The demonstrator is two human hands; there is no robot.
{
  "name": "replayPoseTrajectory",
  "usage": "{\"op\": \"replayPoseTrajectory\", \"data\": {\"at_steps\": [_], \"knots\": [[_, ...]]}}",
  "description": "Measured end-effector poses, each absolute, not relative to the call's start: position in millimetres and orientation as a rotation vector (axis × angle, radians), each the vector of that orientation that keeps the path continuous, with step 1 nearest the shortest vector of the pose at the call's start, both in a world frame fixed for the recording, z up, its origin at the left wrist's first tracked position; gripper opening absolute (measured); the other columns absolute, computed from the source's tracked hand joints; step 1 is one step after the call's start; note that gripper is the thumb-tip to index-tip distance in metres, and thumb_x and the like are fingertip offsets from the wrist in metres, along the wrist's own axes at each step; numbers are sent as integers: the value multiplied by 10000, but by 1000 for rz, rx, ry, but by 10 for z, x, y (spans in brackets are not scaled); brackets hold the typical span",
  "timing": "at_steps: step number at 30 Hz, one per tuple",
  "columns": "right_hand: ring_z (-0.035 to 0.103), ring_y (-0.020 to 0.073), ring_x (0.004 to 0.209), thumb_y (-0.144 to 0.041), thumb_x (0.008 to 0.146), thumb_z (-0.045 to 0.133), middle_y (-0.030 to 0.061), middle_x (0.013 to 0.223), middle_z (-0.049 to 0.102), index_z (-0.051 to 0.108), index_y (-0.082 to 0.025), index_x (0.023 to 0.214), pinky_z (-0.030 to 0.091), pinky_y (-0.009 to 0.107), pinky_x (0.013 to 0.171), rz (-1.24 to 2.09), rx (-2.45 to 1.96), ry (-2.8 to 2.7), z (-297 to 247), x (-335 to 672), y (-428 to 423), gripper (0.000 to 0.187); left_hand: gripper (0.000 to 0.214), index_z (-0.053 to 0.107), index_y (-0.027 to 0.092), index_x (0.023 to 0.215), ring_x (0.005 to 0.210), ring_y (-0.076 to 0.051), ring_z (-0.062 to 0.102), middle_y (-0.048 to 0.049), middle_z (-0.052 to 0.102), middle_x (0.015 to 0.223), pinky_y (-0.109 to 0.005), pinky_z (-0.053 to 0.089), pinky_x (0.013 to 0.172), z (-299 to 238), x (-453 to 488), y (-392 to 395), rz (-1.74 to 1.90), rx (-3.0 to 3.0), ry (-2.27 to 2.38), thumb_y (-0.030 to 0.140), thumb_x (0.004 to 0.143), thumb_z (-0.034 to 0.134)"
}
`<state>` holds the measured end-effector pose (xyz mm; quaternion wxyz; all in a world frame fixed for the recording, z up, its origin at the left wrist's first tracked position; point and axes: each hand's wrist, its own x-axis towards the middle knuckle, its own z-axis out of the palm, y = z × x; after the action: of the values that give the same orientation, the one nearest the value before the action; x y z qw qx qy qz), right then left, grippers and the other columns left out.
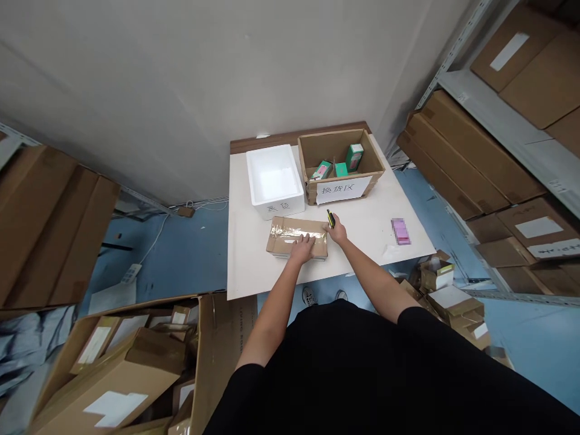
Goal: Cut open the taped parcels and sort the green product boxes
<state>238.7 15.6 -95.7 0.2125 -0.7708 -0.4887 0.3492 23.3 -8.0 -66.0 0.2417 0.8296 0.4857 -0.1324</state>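
Over the head camera I had the pale counter (254, 266) in view, with everything else of interest resting on it. The largest thing there was an open brown box (333, 145), a handwritten white label on its front. Just beside it, to the left, stood an open white foam box (269, 209). On the near side of the foam box I saw the taped parcel (296, 226), lying flat on the counter. My view showed the left hand (302, 248) resting on top of it, fingers spread over the clear tape. The right hand (338, 231) was at the parcel's right end; whether it touched the cardboard, I could not tell. Well off to the right lay a blurred purple thing (401, 231). A few green boxes (341, 170) sat inside the brown box. Smallest was the yellow-and-black cutter (331, 219), gripped in the right hand's curled fingers, its end sticking out past them.
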Motion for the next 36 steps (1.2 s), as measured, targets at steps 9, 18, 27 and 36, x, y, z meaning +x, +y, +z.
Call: {"op": "replayPoseTrajectory", "data": {"at_steps": [9,18,27,36], "knots": [[523,108,485,-547,1008,475,-80,758,592,355,-283,1646,523,213,528,1355,-1775,-983,-1238,2585,-735,701,881,325,331,1674,1513,-366,407,-153,494,1622,-517,396,1189,-738,352,-98,-322,2276,1476,497,934,773],[486,98,445,-447,1010,581,-101,658,555,460,-267,1566,454,177,480,1549,-1653,-926,-1115,2567,-671,596,846,318,351,1675,1568,-351,358,-130,440,1683,-498,404,1184,-764,325,-77,-350,2237,1482,600,962,699],[428,88,426,-355,1023,572,-112,619,519,485,-254,1551,405,169,465,1691,-1646,-1055,-958,2805,-745,545,819,370,334,1651,1557,-337,372,-137,459,1664,-472,439,1167,-805,330,-74,-323,2245,1494,552,954,740],[419,82,413,-335,943,647,-100,622,542,572,-270,1499,384,170,443,1797,-1727,-1220,-791,3175,-777,565,851,351,342,1660,1604,-344,320,-131,420,1706,-500,402,1212,-799,334,-97,-315,2249,1477,514,939,769]]}}
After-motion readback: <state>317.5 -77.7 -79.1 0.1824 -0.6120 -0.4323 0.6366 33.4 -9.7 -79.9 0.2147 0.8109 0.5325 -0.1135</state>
